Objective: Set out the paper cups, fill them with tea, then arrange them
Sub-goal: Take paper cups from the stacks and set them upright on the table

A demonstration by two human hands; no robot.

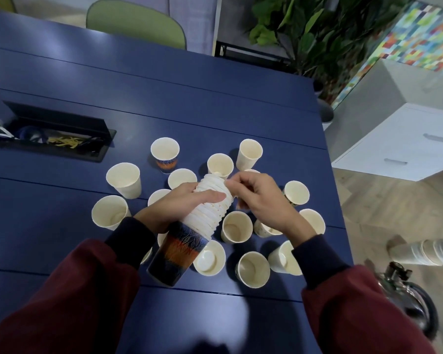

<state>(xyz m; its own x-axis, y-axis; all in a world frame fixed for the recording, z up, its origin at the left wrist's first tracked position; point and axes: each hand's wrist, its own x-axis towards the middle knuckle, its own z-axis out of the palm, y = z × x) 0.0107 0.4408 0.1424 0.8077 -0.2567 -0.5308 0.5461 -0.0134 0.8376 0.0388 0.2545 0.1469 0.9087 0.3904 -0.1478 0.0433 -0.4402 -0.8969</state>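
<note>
We're in the setting-out stage. The left hand [187, 203] is wrapped round a tilted stack of nested paper cups [210, 208], white rims ribbed down to a dark blue and orange printed wall, held just above the dark blue plank table [164, 98]. The right hand [258, 198] pinches at the top rim, fingers curled, by the look of it peeling off one cup.

Below and around the hands stand the loose paper cups [236, 226], upright and scattered, no order to them. I count at least sixteen (several sit half hidden behind wrists and stack, so there may be one or two more). Every one I can see into looks dry: no tea poured, nothing arranged.

So: one stack in hand, a second white stack [430, 251] lying off to the right beyond the table, and one shiny metal vessel [407, 284] near it, too blurred to name.
</note>
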